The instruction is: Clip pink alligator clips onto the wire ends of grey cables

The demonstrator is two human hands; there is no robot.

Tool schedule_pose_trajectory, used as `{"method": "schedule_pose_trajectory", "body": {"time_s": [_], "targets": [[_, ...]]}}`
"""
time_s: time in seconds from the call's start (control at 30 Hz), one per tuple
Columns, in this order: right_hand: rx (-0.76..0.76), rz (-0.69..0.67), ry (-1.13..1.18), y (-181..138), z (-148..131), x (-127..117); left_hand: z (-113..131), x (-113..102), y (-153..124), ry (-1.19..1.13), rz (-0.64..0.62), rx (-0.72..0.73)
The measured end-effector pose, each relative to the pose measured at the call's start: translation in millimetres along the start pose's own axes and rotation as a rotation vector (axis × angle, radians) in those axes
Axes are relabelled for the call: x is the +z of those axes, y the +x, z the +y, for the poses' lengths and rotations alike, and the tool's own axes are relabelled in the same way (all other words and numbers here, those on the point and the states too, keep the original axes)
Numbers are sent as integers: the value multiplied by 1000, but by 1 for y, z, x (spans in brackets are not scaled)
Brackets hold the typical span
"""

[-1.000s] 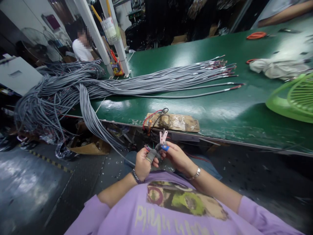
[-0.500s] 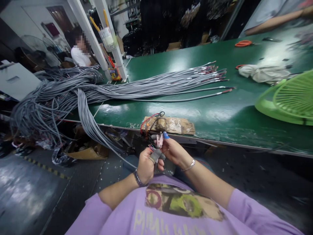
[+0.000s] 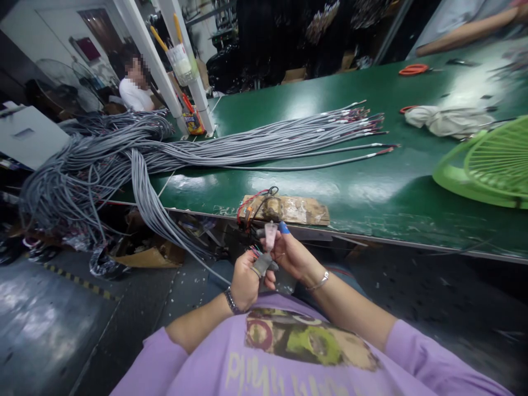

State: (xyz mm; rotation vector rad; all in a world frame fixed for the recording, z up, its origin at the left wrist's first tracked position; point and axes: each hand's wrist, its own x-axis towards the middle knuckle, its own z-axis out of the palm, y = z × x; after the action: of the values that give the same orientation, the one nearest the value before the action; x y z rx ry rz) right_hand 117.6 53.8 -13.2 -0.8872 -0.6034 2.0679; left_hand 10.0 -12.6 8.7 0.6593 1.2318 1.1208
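Observation:
My left hand is closed around the stripped end of a grey cable, with thin coloured wires fanning out above the thumb. My right hand pinches a small pink clip-like tool just above those wires; a blue cot covers its fingertip. Both hands sit close together in front of my chest, below the edge of the green table.
A big bundle of grey cables lies across the table and spills off its left end to the floor. A taped wooden block with wires sits at the near edge. A green fan, white cloth and another person's arm are at right.
My hands rose a little toward the table edge, then held. The pink tool moved from beside the left hand to above the wire ends. The view shifted slightly.

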Motion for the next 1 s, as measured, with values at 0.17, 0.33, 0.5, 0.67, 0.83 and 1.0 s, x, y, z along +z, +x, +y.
{"method": "schedule_pose_trajectory", "body": {"time_s": [0.17, 0.33, 0.5, 0.67, 0.83, 1.0], "targets": [[36, -56, 40, -5, -8, 1, 0, -8, -7, 96, -11, 109], [-26, -44, 33, -4, -9, 3, -3, -12, -2, 183, 34, 269], [-42, -17, 121, -1, -2, 2, -7, -16, 6, 419, -23, 559], [45, -86, 246, 5, 0, 3, -1, -17, 9, 682, 30, 919], [11, -59, 298, 10, 4, 4, -3, -19, 11, 797, 100, 919], [10, -57, 304, 9, 5, 5, -7, -20, 13, 811, 83, 900]]}}
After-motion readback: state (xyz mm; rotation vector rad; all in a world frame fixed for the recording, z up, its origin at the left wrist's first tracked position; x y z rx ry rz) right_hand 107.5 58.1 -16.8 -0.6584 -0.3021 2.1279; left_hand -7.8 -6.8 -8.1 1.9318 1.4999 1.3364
